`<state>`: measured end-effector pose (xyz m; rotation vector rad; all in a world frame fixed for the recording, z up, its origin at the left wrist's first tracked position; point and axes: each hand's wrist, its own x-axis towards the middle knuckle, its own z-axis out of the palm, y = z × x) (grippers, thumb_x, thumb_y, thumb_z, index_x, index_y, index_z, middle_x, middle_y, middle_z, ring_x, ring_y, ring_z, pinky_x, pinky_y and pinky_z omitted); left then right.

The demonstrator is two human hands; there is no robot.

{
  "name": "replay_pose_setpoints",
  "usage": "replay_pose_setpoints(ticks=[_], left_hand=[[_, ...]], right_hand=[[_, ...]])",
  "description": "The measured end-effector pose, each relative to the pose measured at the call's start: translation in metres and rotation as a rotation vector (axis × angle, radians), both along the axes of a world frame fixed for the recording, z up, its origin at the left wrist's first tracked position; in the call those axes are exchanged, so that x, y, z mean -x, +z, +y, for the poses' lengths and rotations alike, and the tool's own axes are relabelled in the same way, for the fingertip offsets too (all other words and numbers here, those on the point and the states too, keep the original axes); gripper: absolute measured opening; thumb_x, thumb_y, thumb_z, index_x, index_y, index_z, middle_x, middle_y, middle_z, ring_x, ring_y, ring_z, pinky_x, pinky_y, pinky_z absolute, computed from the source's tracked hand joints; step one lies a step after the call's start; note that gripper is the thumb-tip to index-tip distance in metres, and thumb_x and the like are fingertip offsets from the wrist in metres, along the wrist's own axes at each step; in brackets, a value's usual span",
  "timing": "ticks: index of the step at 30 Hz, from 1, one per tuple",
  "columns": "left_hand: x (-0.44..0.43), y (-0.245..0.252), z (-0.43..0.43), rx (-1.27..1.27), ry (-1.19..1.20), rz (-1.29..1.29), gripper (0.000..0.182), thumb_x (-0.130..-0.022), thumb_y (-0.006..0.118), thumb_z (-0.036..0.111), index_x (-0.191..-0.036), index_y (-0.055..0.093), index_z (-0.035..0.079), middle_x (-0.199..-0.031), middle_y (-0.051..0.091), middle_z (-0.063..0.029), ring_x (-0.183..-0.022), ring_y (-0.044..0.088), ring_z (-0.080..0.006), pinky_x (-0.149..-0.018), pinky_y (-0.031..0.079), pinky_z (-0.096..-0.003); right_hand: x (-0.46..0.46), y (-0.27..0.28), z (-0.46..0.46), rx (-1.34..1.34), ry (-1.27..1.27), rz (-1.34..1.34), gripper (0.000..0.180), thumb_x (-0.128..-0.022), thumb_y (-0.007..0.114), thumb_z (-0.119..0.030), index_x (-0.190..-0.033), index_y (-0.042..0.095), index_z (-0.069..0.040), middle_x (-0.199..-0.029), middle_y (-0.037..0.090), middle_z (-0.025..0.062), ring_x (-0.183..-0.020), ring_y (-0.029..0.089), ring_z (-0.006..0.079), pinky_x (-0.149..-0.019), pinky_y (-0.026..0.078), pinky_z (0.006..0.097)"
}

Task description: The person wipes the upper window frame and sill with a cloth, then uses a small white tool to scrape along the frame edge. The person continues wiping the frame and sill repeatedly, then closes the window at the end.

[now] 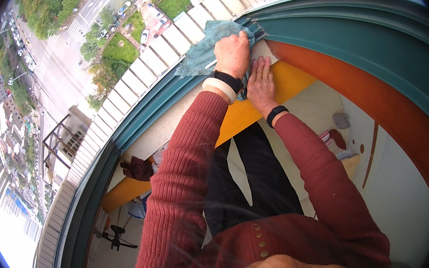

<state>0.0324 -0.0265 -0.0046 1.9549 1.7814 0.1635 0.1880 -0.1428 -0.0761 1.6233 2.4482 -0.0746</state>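
A damp-looking teal cloth lies over the corner of the green window frame. My left hand is closed in a fist on this cloth, with a black band and a pale bangle at its wrist. Just right of it, my right hand presses flat, fingers extended and close together, on the pale sill and orange-yellow board. A dark wristband circles the right wrist. The cloth's lower edge hangs between the two hands.
Outside the open window, a tiled ledge runs along the frame, with a street and cars far below. A dark brown cloth rests on the sill at the lower left. An orange-red panel curves along the right. Small items lie on the floor.
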Motion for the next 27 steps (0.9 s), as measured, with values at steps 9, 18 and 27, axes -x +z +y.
replay_pose_setpoints(ticks=[9, 18, 27], left_hand=[[-0.004, 0.0, -0.011, -0.048, 0.155, -0.08, 0.012, -0.083, 0.067, 0.01, -0.091, 0.061, 0.005, -0.08, 0.072, -0.0167, -0.076, 0.073, -0.0379, -0.066, 0.057, -0.0481], [0.0, 0.012, -0.047, 0.006, 0.346, -0.203, 0.019, -0.075, 0.067, -0.003, -0.09, 0.061, 0.007, -0.093, 0.069, -0.0144, -0.086, 0.068, -0.0419, -0.073, 0.053, -0.052], [-0.013, 0.01, -0.024, 0.032, 0.281, -0.099, 0.025, -0.073, 0.078, 0.01, -0.093, 0.062, 0.006, -0.092, 0.069, -0.0161, -0.083, 0.071, -0.0387, -0.071, 0.057, -0.0486]], right_hand=[[0.002, 0.003, 0.0, 0.071, -0.043, 0.002, 0.06, -0.098, 0.044, -0.014, -0.152, 0.037, 0.012, -0.16, 0.035, 0.032, -0.151, 0.025, 0.0537, -0.112, 0.04, 0.0534], [-0.002, -0.002, -0.003, -0.041, -0.013, 0.122, 0.061, -0.094, 0.05, -0.008, -0.15, 0.037, 0.015, -0.156, 0.037, 0.0354, -0.15, 0.028, 0.0543, -0.101, 0.05, 0.0521], [0.001, -0.001, 0.0, 0.011, -0.037, 0.13, 0.062, -0.095, 0.049, -0.011, -0.151, 0.035, 0.014, -0.159, 0.032, 0.0351, -0.151, 0.024, 0.056, -0.106, 0.048, 0.0518]])
